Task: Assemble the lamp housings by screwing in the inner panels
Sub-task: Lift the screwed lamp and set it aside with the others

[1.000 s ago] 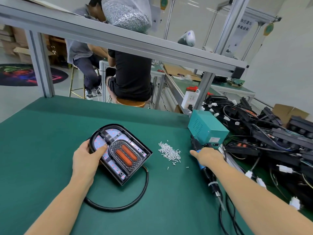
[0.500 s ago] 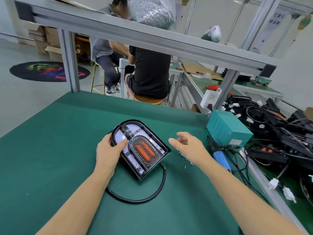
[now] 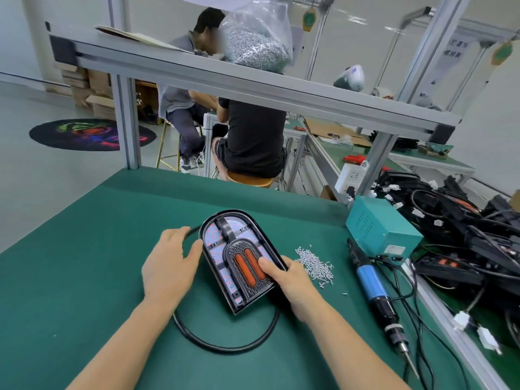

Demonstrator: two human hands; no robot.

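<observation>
Green felt covers the workbench (image 3: 84,277), and on it, near the middle of the head view, lies the black lamp housing (image 3: 239,260), arch-shaped, its rounded end pointing away from the person and its square end toward them. Inside it sits the inner panel (image 3: 247,263), dark and ribbed, with two orange oblong windows side by side; pale board with small red dots shows around it. The left hand (image 3: 171,266) rests at the housing's left edge, fingers loosely bent and spread, the thumb tip touching the rim, gripping nothing that can be seen. The right hand (image 3: 292,285) holds the housing's right near corner, thumb lying on top of the panel beside the orange windows, the other fingers curled under the edge. A black cable (image 3: 225,347) loops on the felt round the near side of the housing and runs up behind the left hand. Just right of the right hand is a small heap of silver screws (image 3: 315,266), loose on the felt. Further right an electric screwdriver (image 3: 371,285) with a blue grip lies untouched, tip toward the person, near a teal power box (image 3: 380,229). A pile of black housings and wires (image 3: 464,226) fills the right edge. On the shelf above sits a clear bag of screws (image 3: 256,43); beyond the bench two people sit on stools with their backs turned.
</observation>
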